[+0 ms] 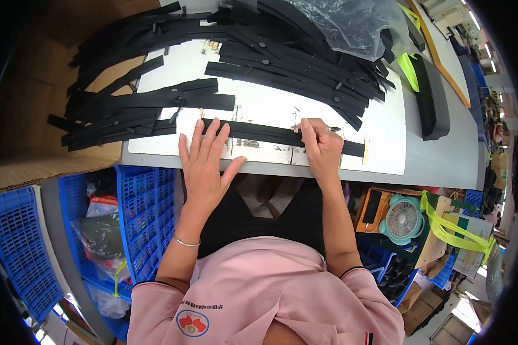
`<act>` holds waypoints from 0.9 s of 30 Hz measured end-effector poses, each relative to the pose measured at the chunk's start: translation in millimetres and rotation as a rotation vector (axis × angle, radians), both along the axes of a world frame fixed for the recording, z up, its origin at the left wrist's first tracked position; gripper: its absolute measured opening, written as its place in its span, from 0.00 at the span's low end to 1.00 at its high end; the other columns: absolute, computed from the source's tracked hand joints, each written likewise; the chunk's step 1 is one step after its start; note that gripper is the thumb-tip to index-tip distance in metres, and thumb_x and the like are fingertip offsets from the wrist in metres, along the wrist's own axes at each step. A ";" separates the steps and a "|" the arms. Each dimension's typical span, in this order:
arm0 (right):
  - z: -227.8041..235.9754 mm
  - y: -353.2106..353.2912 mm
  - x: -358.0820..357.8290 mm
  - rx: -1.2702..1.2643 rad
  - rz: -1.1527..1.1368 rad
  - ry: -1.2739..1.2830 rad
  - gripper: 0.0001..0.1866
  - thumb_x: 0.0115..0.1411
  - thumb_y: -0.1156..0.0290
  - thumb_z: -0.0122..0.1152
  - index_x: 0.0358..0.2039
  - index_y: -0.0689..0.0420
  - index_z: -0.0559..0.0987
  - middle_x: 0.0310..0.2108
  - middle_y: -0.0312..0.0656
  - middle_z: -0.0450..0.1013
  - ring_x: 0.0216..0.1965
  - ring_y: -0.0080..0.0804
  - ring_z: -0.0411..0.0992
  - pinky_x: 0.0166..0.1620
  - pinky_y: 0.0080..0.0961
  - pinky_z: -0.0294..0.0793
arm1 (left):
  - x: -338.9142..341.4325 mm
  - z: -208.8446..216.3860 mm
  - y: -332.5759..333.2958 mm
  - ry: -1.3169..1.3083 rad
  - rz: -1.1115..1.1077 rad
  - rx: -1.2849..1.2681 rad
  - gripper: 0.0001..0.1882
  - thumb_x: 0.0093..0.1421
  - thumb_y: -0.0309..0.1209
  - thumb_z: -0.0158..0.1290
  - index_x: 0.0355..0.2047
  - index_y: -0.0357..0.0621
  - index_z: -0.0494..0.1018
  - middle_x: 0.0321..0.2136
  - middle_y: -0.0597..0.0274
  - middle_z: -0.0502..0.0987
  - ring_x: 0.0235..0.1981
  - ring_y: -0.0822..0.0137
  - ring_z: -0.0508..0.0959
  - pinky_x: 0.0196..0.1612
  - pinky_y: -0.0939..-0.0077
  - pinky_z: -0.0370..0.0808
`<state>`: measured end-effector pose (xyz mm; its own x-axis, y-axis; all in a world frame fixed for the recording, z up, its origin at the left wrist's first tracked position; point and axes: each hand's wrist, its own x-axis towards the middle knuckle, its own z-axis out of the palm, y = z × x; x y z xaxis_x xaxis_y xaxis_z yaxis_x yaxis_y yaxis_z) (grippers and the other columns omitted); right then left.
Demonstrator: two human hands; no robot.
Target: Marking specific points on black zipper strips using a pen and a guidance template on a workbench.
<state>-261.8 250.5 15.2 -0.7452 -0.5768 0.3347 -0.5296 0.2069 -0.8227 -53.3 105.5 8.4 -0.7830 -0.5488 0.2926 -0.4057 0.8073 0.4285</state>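
A black zipper strip [259, 132] lies straight across the white board [385, 155] in front of me. My left hand [205, 155] rests flat with fingers spread, its fingertips on the strip's left end. Over the right part of the strip, my right hand [321, 144] is closed in a pinch around a slim pen-like tool [334, 129]; only a short dark end shows beside the knuckles. Dark marks and lines are drawn on the board around the strip. Beyond it lies a heap of black zippers [305, 69], with another pile of zippers [115, 115] to the left.
An open cardboard box [23, 126] stands at the left. A transparent plastic bag [351, 26] covers part of the far heap. A black block [431, 100] with a yellow-green ribbon lies at the right. Below the table are blue baskets [147, 218] and a small fan [403, 219].
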 end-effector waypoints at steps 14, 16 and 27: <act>0.9 -1.7 -1.0 0.062 -0.003 0.046 0.12 0.66 0.70 0.64 0.28 0.64 0.83 0.25 0.40 0.81 0.20 0.32 0.76 0.27 0.26 0.72 | -78.1 8.3 40.7 0.372 -0.156 0.184 0.13 0.57 0.26 0.65 0.44 0.43 0.83 0.45 0.61 0.81 0.47 0.58 0.77 0.58 0.59 0.66; 4.4 -2.6 1.5 0.050 -0.020 0.048 0.12 0.66 0.70 0.64 0.28 0.64 0.83 0.24 0.41 0.81 0.20 0.32 0.76 0.27 0.26 0.72 | -81.8 2.8 37.7 0.335 -0.123 0.165 0.09 0.56 0.26 0.66 0.38 0.44 0.84 0.42 0.64 0.82 0.45 0.60 0.77 0.53 0.62 0.66; -0.4 3.5 -3.9 -0.046 0.142 0.093 0.10 0.61 0.74 0.66 0.22 0.61 0.83 0.20 0.39 0.79 0.20 0.37 0.74 0.29 0.32 0.69 | -85.3 -1.6 37.6 0.380 -0.106 0.126 0.08 0.54 0.25 0.67 0.36 0.45 0.84 0.41 0.66 0.82 0.44 0.61 0.77 0.52 0.63 0.66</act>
<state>-265.7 254.0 14.8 -0.6218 -0.6568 0.4266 -0.6249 0.0877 -0.7758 -138.6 143.1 6.8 -0.6862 -0.5212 0.5074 -0.1173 0.7677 0.6300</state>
